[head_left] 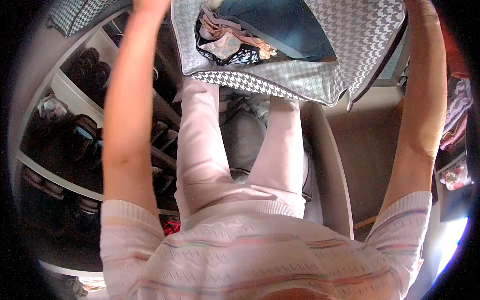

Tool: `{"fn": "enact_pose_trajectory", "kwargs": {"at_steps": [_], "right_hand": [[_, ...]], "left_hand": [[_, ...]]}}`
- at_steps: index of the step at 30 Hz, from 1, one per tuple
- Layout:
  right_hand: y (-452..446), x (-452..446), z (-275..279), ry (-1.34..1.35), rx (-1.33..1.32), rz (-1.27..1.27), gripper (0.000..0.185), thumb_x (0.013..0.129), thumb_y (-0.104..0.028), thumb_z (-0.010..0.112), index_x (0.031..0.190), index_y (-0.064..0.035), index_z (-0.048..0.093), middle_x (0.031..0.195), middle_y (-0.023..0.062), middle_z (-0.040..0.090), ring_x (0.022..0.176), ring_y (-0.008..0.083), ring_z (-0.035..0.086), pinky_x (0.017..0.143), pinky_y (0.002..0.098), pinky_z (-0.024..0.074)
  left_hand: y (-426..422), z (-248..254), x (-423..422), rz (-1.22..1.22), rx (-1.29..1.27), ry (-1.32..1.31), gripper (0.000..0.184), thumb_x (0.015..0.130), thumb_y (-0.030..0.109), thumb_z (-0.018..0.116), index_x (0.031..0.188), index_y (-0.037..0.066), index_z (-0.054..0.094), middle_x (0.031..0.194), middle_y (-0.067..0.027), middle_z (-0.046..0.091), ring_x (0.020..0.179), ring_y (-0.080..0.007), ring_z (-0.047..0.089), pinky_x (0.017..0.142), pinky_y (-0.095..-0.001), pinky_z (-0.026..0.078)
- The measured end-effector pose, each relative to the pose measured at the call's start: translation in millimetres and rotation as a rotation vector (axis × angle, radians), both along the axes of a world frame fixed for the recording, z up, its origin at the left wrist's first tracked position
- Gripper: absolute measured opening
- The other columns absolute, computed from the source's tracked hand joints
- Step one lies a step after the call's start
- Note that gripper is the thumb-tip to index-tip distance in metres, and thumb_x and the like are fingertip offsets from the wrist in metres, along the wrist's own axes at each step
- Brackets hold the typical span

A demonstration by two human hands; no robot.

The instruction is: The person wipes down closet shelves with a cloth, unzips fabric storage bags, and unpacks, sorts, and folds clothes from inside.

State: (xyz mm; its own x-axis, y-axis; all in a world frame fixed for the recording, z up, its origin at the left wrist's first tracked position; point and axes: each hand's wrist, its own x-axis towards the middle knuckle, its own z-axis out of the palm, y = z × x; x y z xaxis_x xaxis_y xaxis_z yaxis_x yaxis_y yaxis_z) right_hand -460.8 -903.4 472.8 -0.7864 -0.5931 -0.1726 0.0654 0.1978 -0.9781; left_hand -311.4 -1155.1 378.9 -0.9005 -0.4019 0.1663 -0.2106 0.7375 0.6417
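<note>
A black-and-white houndstooth fabric storage bag (240, 84) lies unzipped in front of my legs, its flap (367, 35) raised at the right. Inside it are a folded dark blue garment (282, 27) and a bunched heap of pinkish, patterned clothes (225, 45). My left arm reaches up past the bag's left side. Only the blurred base of my left hand (151, 5) shows at the top edge; its fingers are out of frame. My right arm stretches up along the bag's right side, with the hand beyond the top edge. Whether either hand touches the bag cannot be seen.
Curved-looking shelves (75, 182) with several dark shoes (82, 135) stand at the left. Another houndstooth bag (80, 15) sits at upper left. A grey bundle (245, 140) lies between my legs. Folded clothes (457, 115) are at the far right, beyond a pale panel (332, 165).
</note>
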Motion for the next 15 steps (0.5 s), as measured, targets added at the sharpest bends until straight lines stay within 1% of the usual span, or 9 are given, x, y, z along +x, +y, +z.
{"fn": "enact_pose_trajectory", "kwargs": {"at_steps": [1, 2, 4, 5, 6, 9, 10, 13, 15], "right_hand": [[-4, 7, 3, 0.018, 0.062, -0.054, 0.031, 0.088, -0.036, 0.045, 0.097, -0.0077, 0.056, 0.084, 0.0038, 0.06, 0.081, 0.0149, 0.056, 0.074, 0.0317, 0.0426], [-5, 7, 3, 0.026, 0.095, -0.049, 0.031, 0.088, -0.036, 0.046, 0.096, -0.008, 0.057, 0.083, 0.0037, 0.06, 0.081, 0.0146, 0.056, 0.074, 0.0312, 0.0424], [-4, 6, -1, 0.005, 0.083, 0.001, 0.031, 0.087, -0.038, 0.047, 0.094, -0.0086, 0.057, 0.083, 0.0033, 0.06, 0.079, 0.0138, 0.056, 0.074, 0.03, 0.0419], [-3, 7, -3, -0.019, 0.043, 0.044, 0.032, 0.087, -0.038, 0.047, 0.094, -0.0088, 0.057, 0.083, 0.0031, 0.06, 0.079, 0.0133, 0.056, 0.074, 0.0293, 0.0416], [-2, 8, -4, -0.033, 0.038, 0.069, 0.032, 0.087, -0.039, 0.047, 0.093, -0.0091, 0.057, 0.083, 0.0027, 0.059, 0.078, 0.013, 0.055, 0.074, 0.0287, 0.0413], [0, 17, -3, -0.034, 0.082, 0.097, 0.032, 0.086, -0.04, 0.048, 0.093, -0.0095, 0.056, 0.084, 0.0015, 0.059, 0.077, 0.0122, 0.055, 0.074, 0.0274, 0.0406], [2, 21, -3, -0.018, 0.097, 0.096, 0.032, 0.086, -0.04, 0.049, 0.093, -0.0096, 0.056, 0.085, 0.0011, 0.058, 0.077, 0.0119, 0.055, 0.074, 0.0271, 0.0405], [11, 31, -9, 0.062, 0.099, 0.067, 0.032, 0.086, -0.04, 0.049, 0.094, -0.0094, 0.056, 0.085, 0.001, 0.058, 0.078, 0.0116, 0.055, 0.074, 0.0269, 0.041], [18, 33, -10, 0.075, 0.135, 0.03, 0.032, 0.085, -0.039, 0.05, 0.094, -0.0091, 0.056, 0.085, 0.0011, 0.058, 0.079, 0.0115, 0.055, 0.073, 0.0268, 0.0416]], "left_hand": [[10, -5, 18, 0.009, 0.061, 0.049, 0.021, 0.071, 0.011, 0.059, 0.09, 0.002, 0.06, 0.083, -0.0154, 0.061, 0.07, -0.0259, 0.059, 0.065, -0.0337, 0.046], [18, -17, 43, 0.029, -0.157, -0.565, 0.017, 0.082, 0.024, 0.053, 0.082, 0.011, 0.063, 0.086, -0.0107, 0.062, 0.077, -0.0281, 0.06, 0.063, -0.0341, 0.048], [55, -36, 90, -0.215, 0.216, -0.429, 0.017, 0.078, 0.024, 0.06, 0.087, 0.011, 0.065, 0.088, -0.0111, 0.063, 0.077, -0.0276, 0.061, 0.066, -0.033, 0.048], [65, -62, 117, -0.294, 0.073, -0.485, 0.015, 0.077, 0.022, 0.06, 0.087, 0.012, 0.066, 0.086, -0.0087, 0.063, 0.077, -0.0264, 0.061, 0.068, -0.0343, 0.048], [72, -86, 144, -0.291, 0.131, -0.619, 0.026, 0.076, 0.02, 0.06, 0.102, 0.015, 0.061, 0.088, -0.0095, 0.063, 0.08, -0.0289, 0.06, 0.071, -0.0374, 0.048], [85, -109, 176, -0.293, 0.002, -0.684, 0.043, 0.075, 0.018, 0.06, 0.117, 0.017, 0.05, 0.097, -0.0125, 0.06, 0.085, -0.0322, 0.058, 0.075, -0.0396, 0.046], [88, -109, 179, -0.313, 0.053, -0.856, 0.056, 0.073, 0.016, 0.062, 0.125, 0.017, 0.041, 0.103, -0.0158, 0.057, 0.089, -0.0345, 0.056, 0.077, -0.0405, 0.045], [90, -114, 184, -0.283, 0.13, -0.943, 0.048, 0.072, 0.015, 0.059, 0.118, 0.014, 0.044, 0.103, -0.0125, 0.057, 0.09, -0.0319, 0.056, 0.079, -0.0389, 0.046], [87, -122, 195, -0.353, 0.144, -0.843, 0.036, 0.07, 0.011, 0.058, 0.106, 0.013, 0.054, 0.097, -0.0134, 0.057, 0.086, -0.0315, 0.056, 0.077, -0.0395, 0.045]]}}
